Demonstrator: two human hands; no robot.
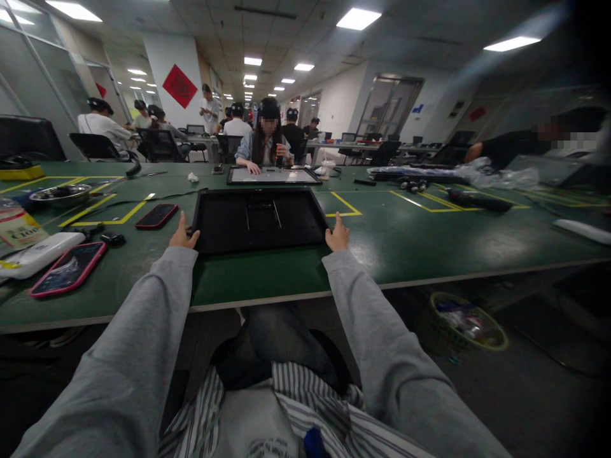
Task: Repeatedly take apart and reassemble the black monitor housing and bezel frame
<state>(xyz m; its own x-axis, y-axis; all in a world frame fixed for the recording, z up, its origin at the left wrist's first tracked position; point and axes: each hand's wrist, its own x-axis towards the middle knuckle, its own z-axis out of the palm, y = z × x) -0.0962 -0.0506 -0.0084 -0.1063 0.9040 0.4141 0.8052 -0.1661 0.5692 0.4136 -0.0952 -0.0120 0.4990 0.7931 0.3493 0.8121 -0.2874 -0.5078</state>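
Note:
A shallow black rectangular casing (224, 219) with a raised rim lies on the green table in front of me. Its middle has a recess with two thin bright strips. My left hand (184, 236) is at the casing's near left corner, thumb against the rim and index finger stretched forward. At the near right corner, my right hand (338, 236) mirrors it, thumb on the edge and index finger pointing away. Both hands grip the casing's sides; their other fingers are curled and partly hidden. A dark phone with a red edge (156, 217) lies left of the casing.
Across the green table (429, 245), a person (267, 137) touches a grey panel (267, 174). A pink-edged phone (69, 270), a white device (42, 253) and a metal bowl (62, 194) stand left. Plastic wrap (501, 170) lies far right; a basket (465, 321) sits below.

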